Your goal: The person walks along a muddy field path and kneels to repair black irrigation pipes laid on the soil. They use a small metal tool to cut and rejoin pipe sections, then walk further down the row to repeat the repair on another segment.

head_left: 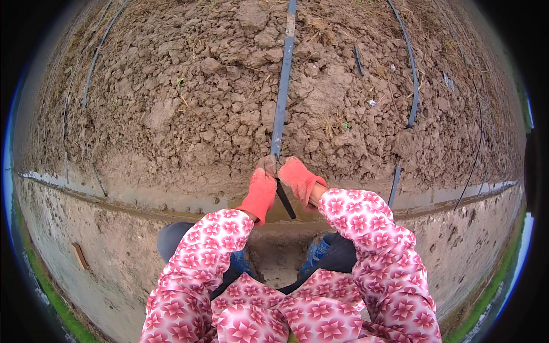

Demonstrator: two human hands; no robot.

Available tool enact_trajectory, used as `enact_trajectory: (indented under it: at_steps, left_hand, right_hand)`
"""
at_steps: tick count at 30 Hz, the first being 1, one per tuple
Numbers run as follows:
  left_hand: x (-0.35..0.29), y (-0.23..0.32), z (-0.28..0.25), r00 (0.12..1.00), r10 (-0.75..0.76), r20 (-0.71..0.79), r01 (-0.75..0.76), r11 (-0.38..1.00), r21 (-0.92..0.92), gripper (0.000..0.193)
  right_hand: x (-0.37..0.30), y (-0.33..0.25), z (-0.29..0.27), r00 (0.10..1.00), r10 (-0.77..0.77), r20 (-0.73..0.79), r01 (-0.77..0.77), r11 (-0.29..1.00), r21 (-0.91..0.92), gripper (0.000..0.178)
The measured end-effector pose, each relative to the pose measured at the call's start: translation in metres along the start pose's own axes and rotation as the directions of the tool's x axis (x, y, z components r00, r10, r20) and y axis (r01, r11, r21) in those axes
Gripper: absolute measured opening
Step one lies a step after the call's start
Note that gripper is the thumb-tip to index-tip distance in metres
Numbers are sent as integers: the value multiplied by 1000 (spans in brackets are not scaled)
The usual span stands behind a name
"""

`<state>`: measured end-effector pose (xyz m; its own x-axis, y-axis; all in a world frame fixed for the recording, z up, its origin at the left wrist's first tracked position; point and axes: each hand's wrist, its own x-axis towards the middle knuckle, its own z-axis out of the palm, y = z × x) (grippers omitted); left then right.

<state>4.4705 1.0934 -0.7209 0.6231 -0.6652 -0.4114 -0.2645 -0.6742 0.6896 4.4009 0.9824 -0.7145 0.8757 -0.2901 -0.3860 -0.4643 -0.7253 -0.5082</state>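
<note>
A flat dark-grey drip tape [281, 97] runs from far up the soil bed straight down to my hands. My left hand [261, 188], in a muddy coral glove, is closed at the tape's near end, its fingertips caked with soil. From the other side my right hand [299, 177], in a matching glove, pinches at the same spot, close against the left. Below the fingers a short black tube-like piece [285, 201] slants down over the ditch. How it meets the tape is hidden by the gloves.
Cloddy brown soil [217, 108] rises ahead. More drip tapes, one [409, 68] to the right and one [98, 51] to the left, lie across it. A wet, muddy ditch [154, 201] crosses in front of my blue boots [314, 251]. A brown block [79, 256] lies at left.
</note>
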Motion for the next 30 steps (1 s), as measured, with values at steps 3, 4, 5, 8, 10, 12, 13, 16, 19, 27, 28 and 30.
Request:
enact_trajectory:
  at_steps: [3, 4, 5, 8, 10, 12, 13, 16, 19, 27, 28, 30]
  left_hand:
    - [2, 8, -8, 996, -81, 47, 83, 995, -49, 36]
    - [5, 21, -9, 989, -130, 66, 137, 983, -119, 39]
    - [9, 19, -6, 987, -90, 133, 126, 947, -297, 39]
    - [12, -8, -13, 970, -65, 235, 199, 764, -613, 37]
    - [-1, -17, -9, 988, 4, 151, 82, 826, -557, 35]
    - [2, -54, 12, 993, 97, 68, -50, 865, -499, 32]
    - [0, -57, 17, 989, 145, 30, -114, 878, -465, 32]
    - [-16, 34, -19, 969, -86, 231, 233, 625, -745, 34]
    - [-21, 44, -38, 937, -225, 266, 348, 653, -672, 30]
    - [-24, 44, -48, 983, -161, 87, 181, 917, -355, 34]
    - [-23, 41, -48, 976, -186, 115, 216, 908, -358, 38]
    - [-21, 38, -49, 956, -238, 174, 283, 905, -317, 44]
  right_hand:
    - [-1, -6, -15, 983, -89, 159, 133, 948, -288, 26]
    - [0, 9, 8, 984, -145, -106, 113, 959, -260, 12]
    - [9, 20, 25, 981, -115, -154, 89, 982, -165, 14]
    - [0, 1, -24, 942, 239, 237, -323, 443, 836, 22]
    - [3, 10, -13, 932, 229, 283, -325, 172, 930, 23]
    - [6, 3, -18, 940, 219, 262, -303, 183, 935, 24]
    - [5, 2, -18, 946, 227, 232, -279, 203, 939, 27]
    - [1, 11, -29, 918, 169, 358, -329, -176, 928, 30]
    - [-8, 0, -53, 927, 121, 356, -376, 263, 889, 36]
    - [0, 21, -40, 964, 4, 266, -183, 735, 653, 33]
    - [0, 19, -41, 963, 13, 268, -201, 698, 688, 33]
    - [-3, 12, -44, 960, 34, 278, -239, 617, 750, 32]
